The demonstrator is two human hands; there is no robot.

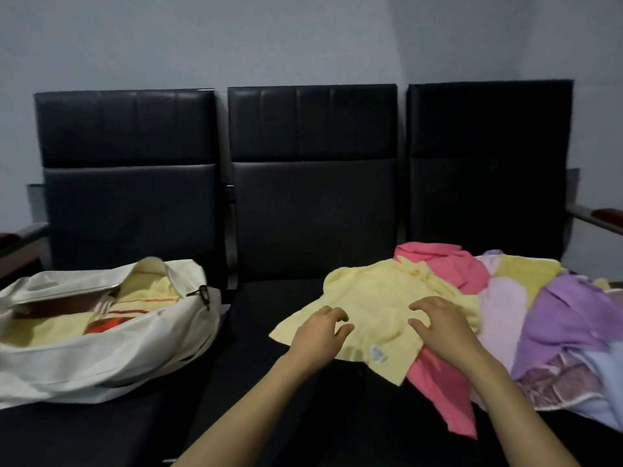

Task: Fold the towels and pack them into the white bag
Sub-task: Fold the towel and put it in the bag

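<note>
A pale yellow towel point(374, 298) lies spread and rumpled on the middle black seat, partly over a pink towel point(438, 392). My left hand point(318, 335) and my right hand point(438, 326) rest on the yellow towel with fingers loosely bent, gripping nothing. The white bag point(111, 352) lies open on the left seat; folded yellow towels with orange and red stripes show inside it. To the right sits a heap of pink, lilac, purple and yellow towels point(546, 318).
Three joined black padded seats point(313, 203) with tall backs stand against a grey wall. A metal armrest with a red pad point(603, 217) juts out at the far right, and another sits at the far left edge.
</note>
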